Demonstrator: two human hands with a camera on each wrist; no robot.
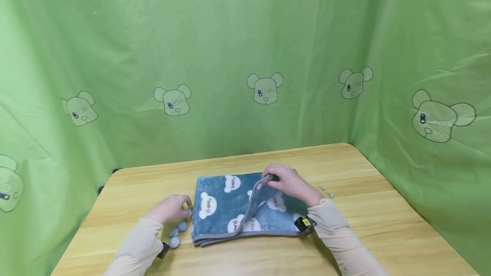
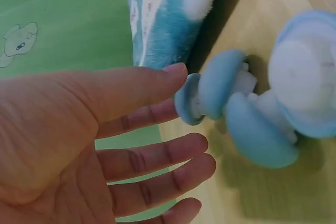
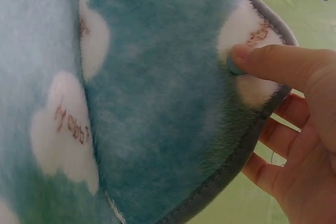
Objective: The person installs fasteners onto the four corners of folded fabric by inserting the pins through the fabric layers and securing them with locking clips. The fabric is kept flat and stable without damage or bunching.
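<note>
Right hand (image 1: 285, 181) in a pinch on blanket (image 1: 218, 210), index fingertip hidden beneath; left hand (image 1: 170, 209) at blue-capped piece (image 2: 189, 100), grip indiscernible.

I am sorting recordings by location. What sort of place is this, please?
Probably a curtained-off recording booth: bear-printed green sheets hang behind and beside a wood-grain table, and small wrist-worn black devices suggest filming equipment.

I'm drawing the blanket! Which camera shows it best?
The head view: most of the blanket shows, though the right hand covers some. The left wrist shows just one part; the right wrist, a close-up with its lifted flap.
</note>
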